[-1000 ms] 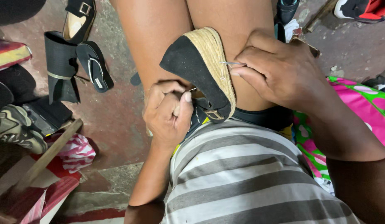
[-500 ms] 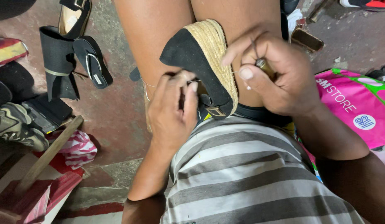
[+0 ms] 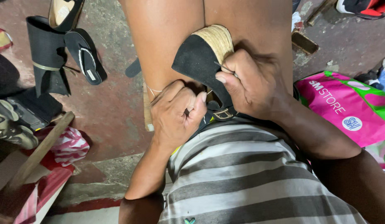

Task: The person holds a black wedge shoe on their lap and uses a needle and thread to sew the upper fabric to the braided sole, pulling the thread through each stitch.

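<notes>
left hand [image 3: 176,114] fisted on thread [image 3: 154,90]; right hand [image 3: 252,85] pinching needle [image 3: 224,67] at wedge shoe [image 3: 205,58], twelve o'clock; could prick thumb if slipping.

There is a single view, from a camera worn on the person's head. It looks steeply down over the striped shirt [image 3: 250,174] at the bottom of the frame, close onto the knees and both hands at the centre. The concrete floor [image 3: 113,108] fills the left side and the upper right corner.
</notes>
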